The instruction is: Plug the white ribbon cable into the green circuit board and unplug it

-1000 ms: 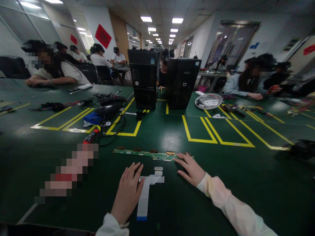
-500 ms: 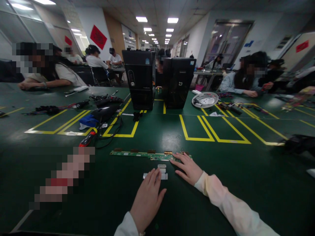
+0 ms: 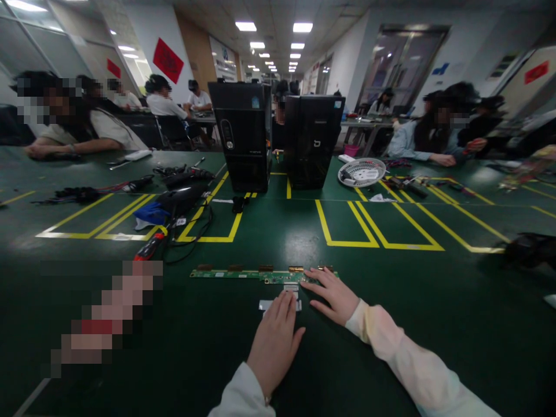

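A long, narrow green circuit board point(image 3: 243, 274) lies crosswise on the green table in front of me, with copper-coloured tabs along its far edge. My right hand point(image 3: 332, 296) rests its outstretched fingertips on the board's right end. My left hand point(image 3: 278, 333) lies flat, fingers stretched out side by side, over a pale flat ribbon cable point(image 3: 266, 304). The cable's connector end point(image 3: 291, 286) pokes out beyond those fingertips, close to the board's near edge; I cannot tell if it touches. Much of the cable is hidden under my left hand.
Two black computer towers point(image 3: 244, 136) stand across the table. Left of them lie dark cables and a red-and-black handled tool point(image 3: 149, 248). A white basket point(image 3: 362, 172) sits at the right back. Yellow tape point(image 3: 347, 244) marks the tabletop. Several people sit at both sides and behind.
My left hand has slid forward and right, carrying the ribbon cable closer to the circuit board. The right hand stays on the board's right end.
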`<control>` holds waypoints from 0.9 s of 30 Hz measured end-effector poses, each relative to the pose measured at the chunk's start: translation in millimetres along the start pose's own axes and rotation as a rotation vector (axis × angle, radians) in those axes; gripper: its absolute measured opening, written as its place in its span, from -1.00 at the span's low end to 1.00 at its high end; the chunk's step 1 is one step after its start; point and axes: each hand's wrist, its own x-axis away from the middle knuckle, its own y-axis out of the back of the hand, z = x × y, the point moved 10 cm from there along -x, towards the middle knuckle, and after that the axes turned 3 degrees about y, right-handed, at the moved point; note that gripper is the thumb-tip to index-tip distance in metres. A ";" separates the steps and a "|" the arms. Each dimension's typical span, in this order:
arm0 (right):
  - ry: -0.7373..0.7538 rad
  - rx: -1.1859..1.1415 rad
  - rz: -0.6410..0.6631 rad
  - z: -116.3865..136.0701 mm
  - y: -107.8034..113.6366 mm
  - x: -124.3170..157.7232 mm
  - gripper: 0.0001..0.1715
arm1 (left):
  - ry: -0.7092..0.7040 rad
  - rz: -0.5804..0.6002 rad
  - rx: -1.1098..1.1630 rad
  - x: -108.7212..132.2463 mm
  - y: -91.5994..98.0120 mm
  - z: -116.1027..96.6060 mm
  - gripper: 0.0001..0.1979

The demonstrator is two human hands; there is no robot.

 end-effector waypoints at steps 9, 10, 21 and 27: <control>-0.012 0.012 0.011 0.8 -0.1 -0.7 -0.48 | 0.023 0.008 -0.022 -2.6 -2.9 0.7 -0.49; -0.013 0.014 0.013 0.8 -0.1 -0.7 -0.48 | 0.029 0.007 -0.022 -2.5 -2.8 0.9 -0.49; -0.016 0.010 0.017 1.0 -0.4 -0.3 -0.47 | 0.035 0.002 -0.051 -2.0 -2.5 -0.7 -0.48; -0.022 0.018 0.038 1.3 -2.8 -0.7 -0.43 | 0.025 0.012 -0.053 -2.8 -0.6 0.0 -0.49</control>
